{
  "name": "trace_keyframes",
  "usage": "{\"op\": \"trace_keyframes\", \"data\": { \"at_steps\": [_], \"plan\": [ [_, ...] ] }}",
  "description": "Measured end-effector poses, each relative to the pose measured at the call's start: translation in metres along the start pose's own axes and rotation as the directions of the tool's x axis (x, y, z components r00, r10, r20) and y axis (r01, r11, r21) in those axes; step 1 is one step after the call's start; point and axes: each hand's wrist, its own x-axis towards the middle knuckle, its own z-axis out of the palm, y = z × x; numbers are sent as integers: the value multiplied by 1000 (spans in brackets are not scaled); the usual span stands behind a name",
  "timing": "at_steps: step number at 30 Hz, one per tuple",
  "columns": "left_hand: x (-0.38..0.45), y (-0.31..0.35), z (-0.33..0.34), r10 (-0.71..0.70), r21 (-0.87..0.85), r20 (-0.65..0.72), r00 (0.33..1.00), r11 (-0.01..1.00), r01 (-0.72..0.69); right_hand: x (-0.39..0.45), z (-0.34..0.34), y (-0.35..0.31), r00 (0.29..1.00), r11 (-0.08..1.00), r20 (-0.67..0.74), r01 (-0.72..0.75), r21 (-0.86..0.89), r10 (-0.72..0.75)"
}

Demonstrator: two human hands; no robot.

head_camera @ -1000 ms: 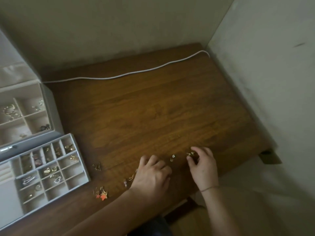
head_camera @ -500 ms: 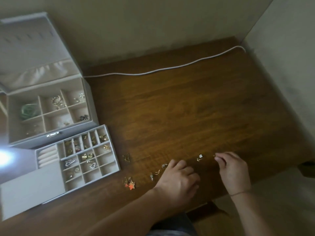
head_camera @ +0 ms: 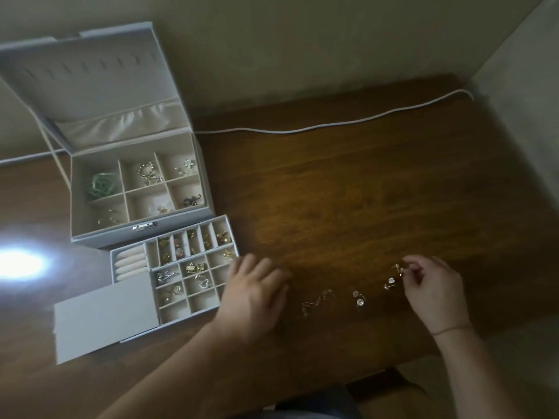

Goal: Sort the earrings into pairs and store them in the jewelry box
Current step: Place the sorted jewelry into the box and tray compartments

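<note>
Wooden table [head_camera: 348, 192]: right hand [head_camera: 435, 294] pinches a gold earring [head_camera: 397, 268] at its fingertips; loose earrings [head_camera: 360, 299] trail leftward toward the relaxed, flat left hand [head_camera: 252, 294], which touches the jewelry box tray [head_camera: 169, 309].

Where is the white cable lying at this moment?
In the head view, the white cable runs along the far edge of the brown wooden table, from behind the open grey jewelry box on the left to the right-hand wall corner.

A white cable [head_camera: 332, 126] trails across the brown wooden table [head_camera: 378, 192].
</note>
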Motion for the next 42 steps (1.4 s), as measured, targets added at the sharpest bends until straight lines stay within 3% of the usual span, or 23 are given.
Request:
{"op": "trace_keyframes", "data": {
  "at_steps": [4,7,10,12,17,25,34,38,42],
  "plan": [
    [-11,-36,-23,-54,26,-78,996,998,56,-17,-4,-38,995,995,-40,96,20,-95],
    [-25,-44,-27,-5,50,-75,997,999,9,-43,14,-75,953,959,109,282,38,-284],
    [-40,-38,-22,154,31,-32,988,988,-153,-67,36,-91,875,907,269,421,-16,-402],
    [-47,-35,-18,228,8,-28,973,974,-228,-73,44,-92,860,900,320,434,-47,-398],
    [-57,-43,-17,151,-20,-142,978,988,-156,-69,50,-87,873,880,258,456,-131,-413],
    [-79,-54,-27,193,-57,-45,980,979,-196,-61,49,-88,859,850,243,496,-179,-450],
    [-103,-73,-39,124,-59,-74,990,990,-128,-63,44,-76,847,797,227,530,-290,-481],
    [-108,-78,-43,89,-51,-105,990,994,-95,-62,49,-86,857,809,210,515,-285,-471],
    [-105,-85,-45,39,-42,-174,984,998,-47,-58,53,-137,858,847,157,510,-150,-489]
  ]
}}
